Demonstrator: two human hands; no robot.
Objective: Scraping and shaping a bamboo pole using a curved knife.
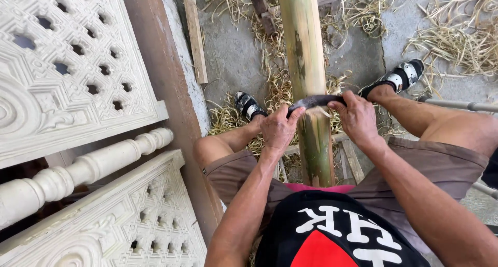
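The bamboo pole (306,64) runs from between my knees out across the concrete floor (233,54), resting near my lap on a wooden frame (348,158). I judge the scraping as partly done: the stretch beyond the blade (314,101) shows pale, yellowish surface with some green streaks left, while the section between blade and lap is darker green and appears unworked. Heaps of shavings (456,38) around both sandals suggest considerable material is already off. The blade lies crosswise on the pole, touching it. My left hand (277,129) is closed around the blade's left end; my right hand (358,116) is closed around its right end. Carved white panels (67,64) stand to the left, apart from the work.
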